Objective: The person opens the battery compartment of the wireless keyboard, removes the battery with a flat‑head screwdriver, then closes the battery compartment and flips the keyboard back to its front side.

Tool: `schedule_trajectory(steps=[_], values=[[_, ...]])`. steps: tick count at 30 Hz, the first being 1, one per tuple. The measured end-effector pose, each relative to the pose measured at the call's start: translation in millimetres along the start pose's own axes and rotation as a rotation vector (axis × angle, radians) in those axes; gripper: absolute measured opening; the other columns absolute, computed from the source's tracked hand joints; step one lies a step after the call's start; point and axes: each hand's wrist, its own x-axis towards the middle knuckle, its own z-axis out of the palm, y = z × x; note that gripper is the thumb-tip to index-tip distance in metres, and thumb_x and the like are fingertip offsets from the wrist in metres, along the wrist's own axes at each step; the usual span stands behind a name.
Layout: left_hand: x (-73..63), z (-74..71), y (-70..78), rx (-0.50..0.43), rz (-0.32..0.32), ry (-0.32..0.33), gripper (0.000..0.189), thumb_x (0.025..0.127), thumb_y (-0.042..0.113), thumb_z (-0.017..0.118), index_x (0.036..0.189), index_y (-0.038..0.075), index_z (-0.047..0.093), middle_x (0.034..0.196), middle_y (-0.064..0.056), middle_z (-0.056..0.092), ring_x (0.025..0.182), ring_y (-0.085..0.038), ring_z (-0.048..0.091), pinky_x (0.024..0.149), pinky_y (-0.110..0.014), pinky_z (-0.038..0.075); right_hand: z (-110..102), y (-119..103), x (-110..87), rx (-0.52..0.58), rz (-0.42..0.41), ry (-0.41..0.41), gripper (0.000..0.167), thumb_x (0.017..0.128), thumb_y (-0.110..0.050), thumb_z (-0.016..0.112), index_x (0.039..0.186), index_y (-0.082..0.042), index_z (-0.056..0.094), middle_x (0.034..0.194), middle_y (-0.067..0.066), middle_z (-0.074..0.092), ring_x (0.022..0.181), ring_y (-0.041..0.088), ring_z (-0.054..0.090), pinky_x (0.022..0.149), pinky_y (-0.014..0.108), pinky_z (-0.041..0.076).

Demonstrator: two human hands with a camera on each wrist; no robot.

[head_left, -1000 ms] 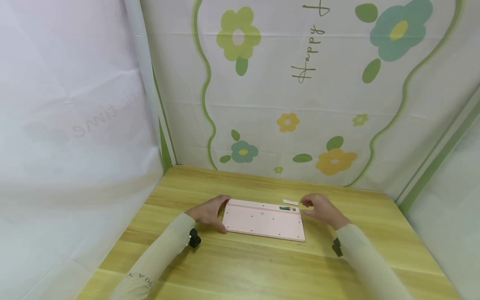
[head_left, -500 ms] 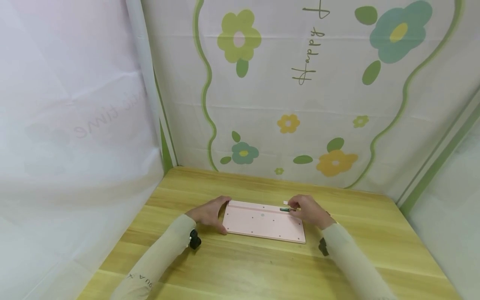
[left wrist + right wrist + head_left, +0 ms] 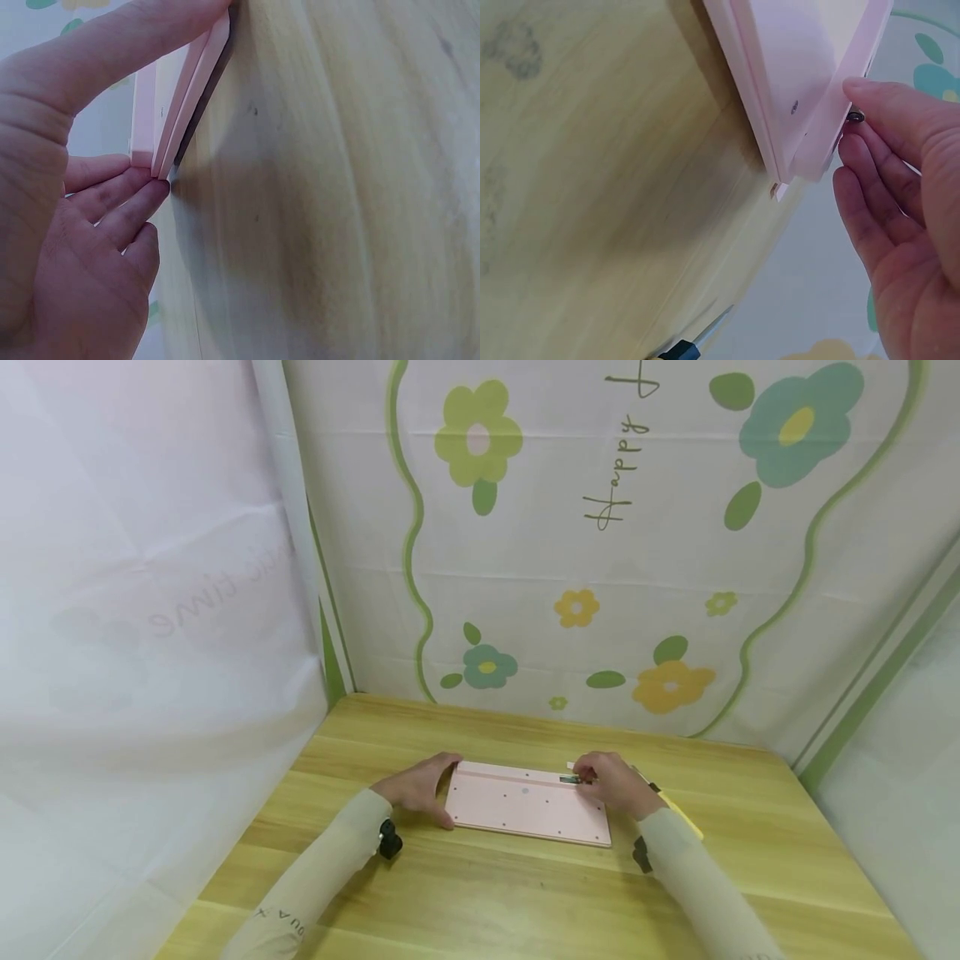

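Note:
A pink keyboard (image 3: 525,810) lies underside up on the wooden table. My left hand (image 3: 416,787) holds its left short side, thumb near the front corner and fingers at the back corner (image 3: 150,169). In its open battery slot a green battery (image 3: 568,779) shows. My right hand (image 3: 615,785) is curled over the slot's right end. Between its thumb and index finger, in the right wrist view, shows a small dark round-ended piece (image 3: 855,117); whether it is the battery's end cannot be told. A small pale cover (image 3: 572,765), mostly hidden, lies behind the keyboard.
A screwdriver (image 3: 681,817) with yellow handle lies on the table, partly under the right forearm; its shaft (image 3: 717,321) shows in the right wrist view. A flower-printed white curtain (image 3: 525,552) hangs behind the table (image 3: 480,902), with more cloth at the sides.
My right hand has moved left from beside the keyboard onto the right end of its battery slot, covering most of the pale cover. The screwdriver has come into view. The left hand stays put.

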Motion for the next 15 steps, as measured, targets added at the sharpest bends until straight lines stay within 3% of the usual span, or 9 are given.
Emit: schedule_trajectory(steps=[8,15], values=[[-0.1,-0.3,0.6,-0.007,0.001,-0.003,0.123,0.071,0.037,0.1,0.165,0.005,0.027,0.169,-0.016,0.035,0.157,-0.036,0.035,0.128,-0.053,0.034,-1.2,0.4,5.1,0.017,-0.041,-0.019,0.011,0.087,0.004,0.081,0.097,0.001,0.078,0.09,0.009,0.075,0.079,0.016,0.066,0.071,0.026,0.058],[-1.1,-1.7,1.9,-0.025,0.0,-0.01,0.123,0.071,0.036,0.1,0.165,0.005,0.027,0.169,-0.016,0.034,0.157,-0.036,0.034,0.128,-0.054,0.033,-10.6,-4.9,12.7,-0.02,-0.122,-0.09,0.013,0.09,0.011,0.075,0.087,-0.001,0.077,0.081,0.007,0.072,0.072,0.017,0.056,0.065,0.023,0.048]])
